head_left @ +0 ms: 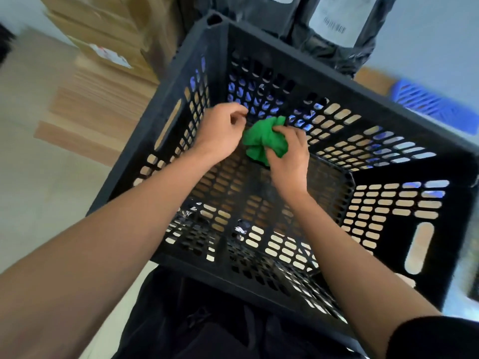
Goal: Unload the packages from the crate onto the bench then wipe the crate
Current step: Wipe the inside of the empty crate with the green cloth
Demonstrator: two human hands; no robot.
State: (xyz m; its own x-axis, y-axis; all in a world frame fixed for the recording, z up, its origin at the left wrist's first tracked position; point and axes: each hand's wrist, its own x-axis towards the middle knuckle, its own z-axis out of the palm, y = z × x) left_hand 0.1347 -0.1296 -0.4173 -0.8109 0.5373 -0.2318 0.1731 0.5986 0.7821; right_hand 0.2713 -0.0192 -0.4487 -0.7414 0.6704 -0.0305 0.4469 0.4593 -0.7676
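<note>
The fingers (281,130) of the right hand (289,156) were curled round a bunched green cloth (261,141), gripping it deep inside the black crate (404,110), near the far wall. The left hand (220,133) hovered just beside the cloth, its fingers loosely curled with thumb and forefinger nearly meeting; whether they pinched a corner of the cloth could not be told.

No packages lay inside the crate. Black bagged packages (334,29) sat beyond its far rim, so wiping looked under way.

The likely trouble: a balled cloth would probably skip the slotted walls and corners, or a fold could snag in a slot. The crate might also slide, since neither hand steadied it.
</note>
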